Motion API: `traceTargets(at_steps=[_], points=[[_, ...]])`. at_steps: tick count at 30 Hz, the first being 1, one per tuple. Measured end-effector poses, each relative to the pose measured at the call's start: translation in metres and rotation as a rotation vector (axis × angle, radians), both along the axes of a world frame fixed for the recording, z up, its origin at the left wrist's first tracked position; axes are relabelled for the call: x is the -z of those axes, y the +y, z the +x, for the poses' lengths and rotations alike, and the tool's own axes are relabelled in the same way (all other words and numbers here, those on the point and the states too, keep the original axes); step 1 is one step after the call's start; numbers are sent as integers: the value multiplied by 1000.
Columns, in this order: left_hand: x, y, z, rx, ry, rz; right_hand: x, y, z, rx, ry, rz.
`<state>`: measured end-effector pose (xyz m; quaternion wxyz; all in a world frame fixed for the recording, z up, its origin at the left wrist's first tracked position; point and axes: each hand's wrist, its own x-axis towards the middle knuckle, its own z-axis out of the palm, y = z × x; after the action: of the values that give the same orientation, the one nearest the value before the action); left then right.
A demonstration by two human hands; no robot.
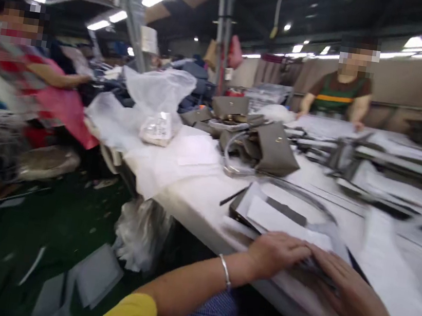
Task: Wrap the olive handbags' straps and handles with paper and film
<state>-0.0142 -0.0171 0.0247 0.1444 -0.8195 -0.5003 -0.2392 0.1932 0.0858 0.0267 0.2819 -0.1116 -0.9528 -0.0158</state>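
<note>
A dark grey-brown handbag piece (287, 211) lies at the near table edge, with white paper (284, 222) over it and a grey tube-like handle (319, 206) curving behind. My left hand (275, 257) is closed at its near edge, fingers bent over the paper. Against that same edge, my right hand (335, 275) rests with fingers stretched out and close together. The fingertips of both hands nearly meet. Motion blur and the hands hide what is beneath them.
Several grey-brown handbags (278, 148) stand farther back on the white table (189, 202). A clear plastic bag (160, 89) is to their left. Stacked panels and paper (399, 172) lie right. One person (337, 97) works across the table, another (51, 75) at left. Grey sheets (97, 272) lie on the floor.
</note>
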Motion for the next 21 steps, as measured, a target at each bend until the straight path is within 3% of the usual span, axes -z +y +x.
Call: traceTargets(at_steps=[3,8,12,17,21], points=[[-4,3,-7,85,20,27,2,3,17,71,-165,-6],[-21,-7,-58,56,214,-11,-8,10,22,160,-262,-44],[-26,-3,-81,42,244,-75,-7,14,26,207,-266,-70],[2,10,-87,58,181,-46,-8,8,21,234,-246,-64],[26,11,-87,23,92,2,-4,-29,9,294,12,-134]])
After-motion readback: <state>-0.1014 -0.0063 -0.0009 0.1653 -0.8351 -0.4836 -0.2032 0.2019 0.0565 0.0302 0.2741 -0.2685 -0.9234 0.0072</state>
